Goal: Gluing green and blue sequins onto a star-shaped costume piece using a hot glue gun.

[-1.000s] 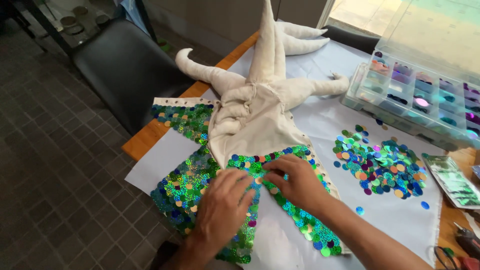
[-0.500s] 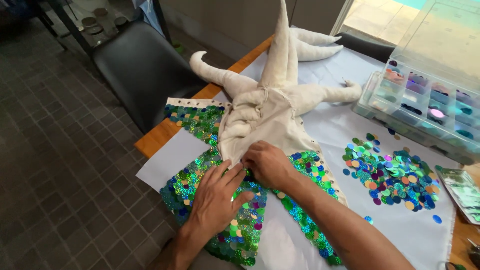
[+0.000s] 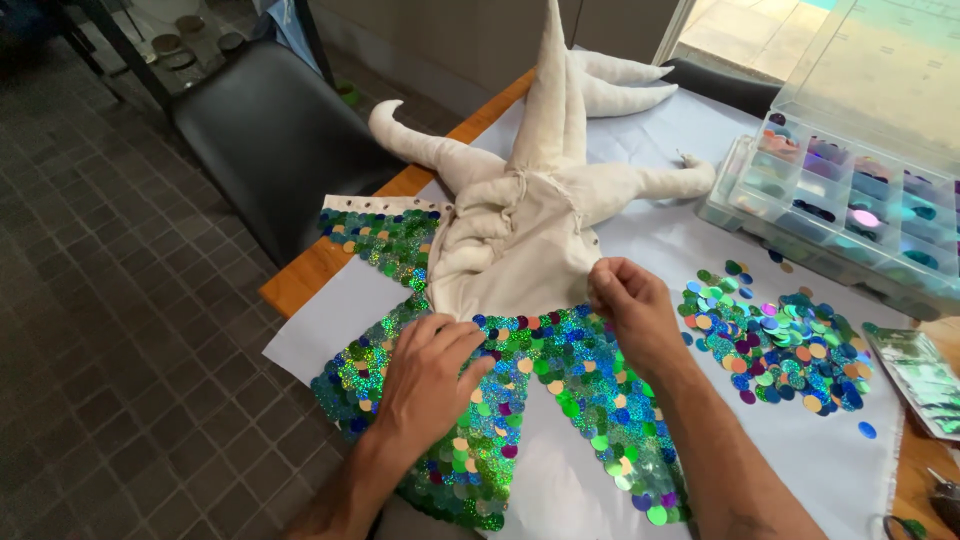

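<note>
Bare white sheet (image 3: 800, 450) at 5 o'clock gives passage; loose sequin pile (image 3: 780, 340) and compartment box (image 3: 850, 215) obstruct at 3 o'clock.

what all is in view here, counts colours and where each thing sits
stuffed fabric figure: one, cream, table centre, limbs spread
sequinned limbs: several, green and blue, near end of figure
loose sequins: a pile, mixed colours, right on white sheet
compartment box: one, clear, lid open, far right
chair: one, black, left of table
left hand: flat on sequins
right hand: fingers pinched at cream fabric edge
</note>
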